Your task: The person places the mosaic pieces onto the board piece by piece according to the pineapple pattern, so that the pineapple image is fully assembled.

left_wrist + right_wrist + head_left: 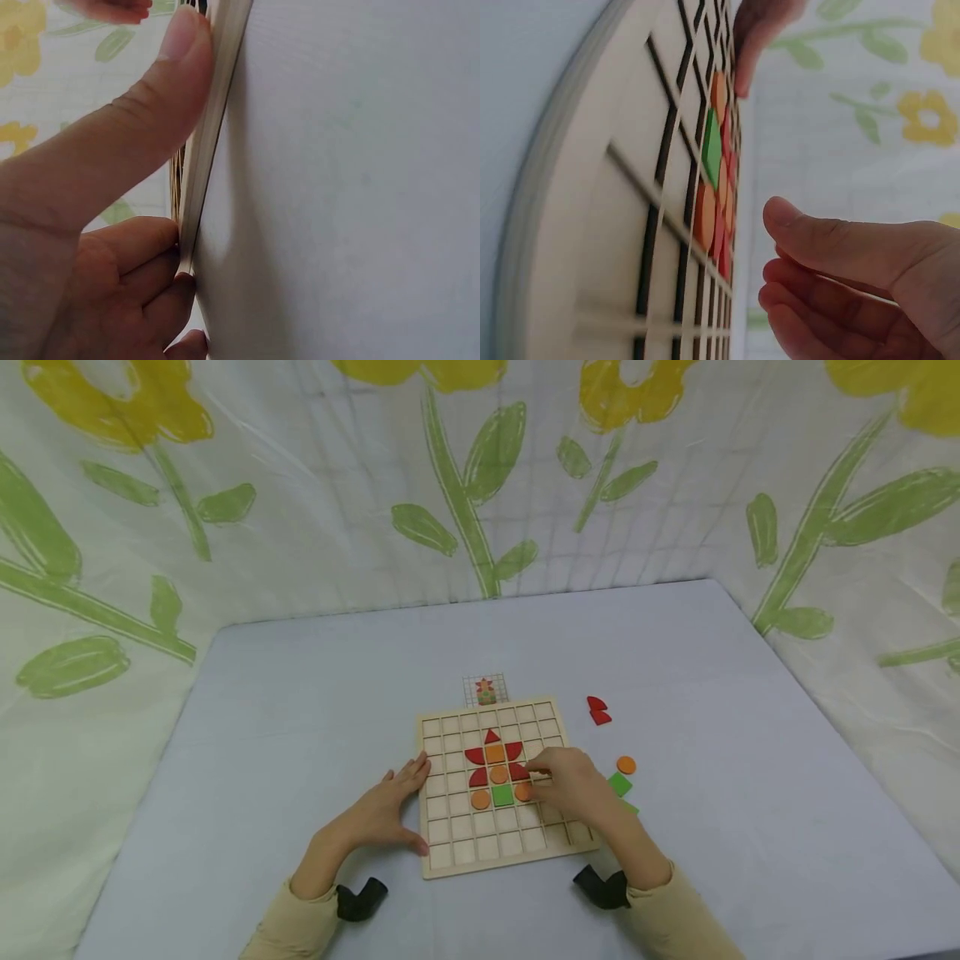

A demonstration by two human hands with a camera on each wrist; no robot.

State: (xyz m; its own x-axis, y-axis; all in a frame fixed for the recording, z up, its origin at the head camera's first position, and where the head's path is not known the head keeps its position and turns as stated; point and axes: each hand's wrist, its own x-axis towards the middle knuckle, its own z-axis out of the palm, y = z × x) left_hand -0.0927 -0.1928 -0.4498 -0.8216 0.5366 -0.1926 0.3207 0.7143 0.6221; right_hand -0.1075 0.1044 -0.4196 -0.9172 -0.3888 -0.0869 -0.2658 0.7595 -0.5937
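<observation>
tilefan: White cloth with big yellow flowers [315,535] behind a pale tabletop [315,710], cute. What's the board like?

gridnerd: Light wood, thin grid lines. The board [465,850] sits mid-tabletop, a bit askew. Going down: red triangle [491,737], orange square [495,752], orange disc [498,774], green square [502,795]. Red quarter-rounds [475,757] flank the square and that disc, and two more orange discs [480,800] flank the green.

tilefan: And the hands?

gridnerd: Left hand [388,808] is spread along the left edge, thumb and fingers touching, not clenched. Right hand [572,783] is over the right side, fingers loosely bent, nothing visibly pinched. Can't tell if it's touching a piece.

tilefan: Loose bits?

gridnerd: Off to the right: two red pieces [599,717], an orange one [626,765], some green [619,783]. Small gridded picture card [485,690] just past the far edge.
</observation>
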